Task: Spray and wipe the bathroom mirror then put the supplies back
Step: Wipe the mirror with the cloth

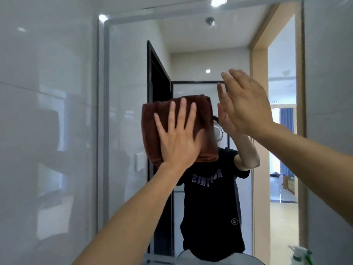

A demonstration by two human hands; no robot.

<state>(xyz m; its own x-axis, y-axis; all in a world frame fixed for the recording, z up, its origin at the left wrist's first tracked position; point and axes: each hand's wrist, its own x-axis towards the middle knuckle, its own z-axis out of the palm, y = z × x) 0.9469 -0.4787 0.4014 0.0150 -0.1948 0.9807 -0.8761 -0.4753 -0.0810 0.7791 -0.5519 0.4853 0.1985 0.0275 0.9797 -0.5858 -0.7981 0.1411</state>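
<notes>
While the left hand (178, 138) lies flat on a folded brown cloth (152, 131), it presses the cloth against the mirror (133, 73) near mid-height. Fingers (183, 111) straight and spread, thumb out to the right; nothing curled round the cloth, palm pressure only. Cloth sits a little left of the mirror's centre, its lower edge showing below the heel of the hand.

Right hand (246, 104) raised just right of the cloth, apart from it. Fingers straight, close together, tips pointing up and left toward the glass; it holds nothing. Its reflection sits directly beside it; whether the fingertips touch the glass cannot be told.

Mirror has a pale frame, set on glossy white wall tiles (47, 111). Reflected in it: a person in a black T-shirt with pale lettering, a dark door frame, a lit doorway to another room.

Bottom right corner: top of a spray bottle (300, 254), white and green, blurred, well below the right forearm. What it stands on is out of view.
</notes>
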